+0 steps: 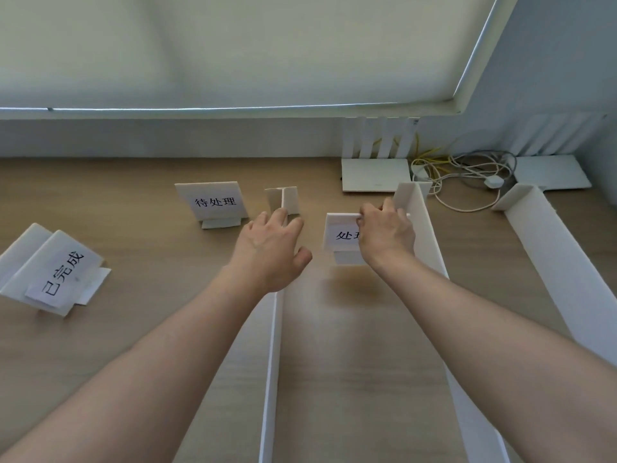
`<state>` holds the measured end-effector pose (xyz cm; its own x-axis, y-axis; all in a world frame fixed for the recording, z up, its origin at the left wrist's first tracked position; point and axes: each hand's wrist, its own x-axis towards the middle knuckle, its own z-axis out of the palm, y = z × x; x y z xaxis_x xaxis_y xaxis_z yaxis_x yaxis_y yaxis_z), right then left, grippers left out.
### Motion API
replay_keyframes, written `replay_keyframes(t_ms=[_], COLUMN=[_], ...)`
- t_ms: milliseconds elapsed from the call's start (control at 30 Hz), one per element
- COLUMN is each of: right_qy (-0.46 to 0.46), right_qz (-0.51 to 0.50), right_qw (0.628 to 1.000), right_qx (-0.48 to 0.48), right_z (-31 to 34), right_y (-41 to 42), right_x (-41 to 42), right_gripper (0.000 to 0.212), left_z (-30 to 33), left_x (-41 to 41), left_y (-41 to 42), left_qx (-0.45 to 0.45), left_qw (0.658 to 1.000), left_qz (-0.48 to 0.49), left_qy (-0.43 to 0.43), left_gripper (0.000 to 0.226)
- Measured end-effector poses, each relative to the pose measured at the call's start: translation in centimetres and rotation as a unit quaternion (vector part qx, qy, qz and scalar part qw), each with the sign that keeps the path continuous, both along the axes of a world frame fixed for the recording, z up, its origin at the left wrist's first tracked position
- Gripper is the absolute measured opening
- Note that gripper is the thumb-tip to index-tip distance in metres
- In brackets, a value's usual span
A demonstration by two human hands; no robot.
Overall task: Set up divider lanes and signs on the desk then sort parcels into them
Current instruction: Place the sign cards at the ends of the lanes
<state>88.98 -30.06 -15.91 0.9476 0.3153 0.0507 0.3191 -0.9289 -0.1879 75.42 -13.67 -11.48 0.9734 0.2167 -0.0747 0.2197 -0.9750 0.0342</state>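
Note:
Three white divider strips stand on the wooden desk (143, 329): a left divider (272, 369), a middle divider (425, 235) and a right divider (554, 248). My right hand (387, 235) grips the top edge of a white sign (340, 233), held just above the desk in the lane between the left and middle dividers. My left hand (273, 252) hovers with relaxed fingers over the far end of the left divider, holding nothing. A second sign (215, 202) stands upright at the back. A third sign (56, 275) lies tilted at the far left.
Two white routers (375, 175) (551, 172) with upright antennas sit at the back right. A tangle of white and yellow cables (464, 168) lies between them. A lowered window blind (233, 55) hangs behind the desk.

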Motion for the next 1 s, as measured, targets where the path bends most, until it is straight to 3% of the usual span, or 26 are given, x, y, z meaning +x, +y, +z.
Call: replay_keyframes(t_ms=[300,567,767,1000], right_qy=[-0.022,-0.027,-0.012,-0.012], right_qz=[0.000,-0.010,0.021,0.108], right_qw=[1.000,1.000,0.999,0.994], right_qx=[0.003,-0.007,-0.028,-0.004], right_z=[-6.0,-9.7,-8.6,-3.8], right_y=[6.9,8.4,7.6,5.1], right_x=[7.9,11.4,10.5,4.5], right_gripper=[0.016,0.023,0.066,0.050], left_z=[-5.2,-8.5,-8.8,-5.7], left_x=[6.8,8.2,7.5,4.1], left_y=[3.6,5.1,4.7,2.9], left_qx=[-0.009,-0.010,-0.021,-0.050], left_qw=[1.000,1.000,1.000,0.997], left_qz=[0.003,0.009,0.013,0.051], left_qy=[0.005,0.023,0.014,0.004], left_gripper=[0.065,0.060,0.052,0.050])
